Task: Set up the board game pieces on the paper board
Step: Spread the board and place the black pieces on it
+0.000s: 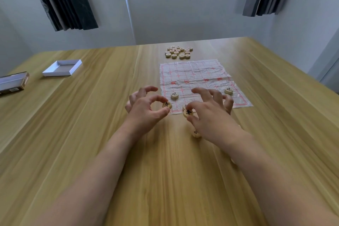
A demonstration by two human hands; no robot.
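Wooden discs with black characters were in both hands above the near edge of the paper board (200, 71), a creased sheet with a red grid lying on the wood-grain table (91, 115). The left hand (145, 108) pinched one disc (167, 105) between thumb and forefinger, just off the board's near-left corner, its other fingers curled loosely and apart. The right hand (209, 113) pinched a second disc (188, 112) the same way at the board's near edge, its remaining fingers spread and bent over the grid. Two pieces already sat on the board: one (174, 95) on the left side and one (228, 90) on the right. Another piece (196, 132) lay on the table under the right wrist, partly hidden. A pile of pieces (178, 51) waited beyond the board's far edge. Well to the left lay a white box tray (61, 68) and a second box (12, 82)
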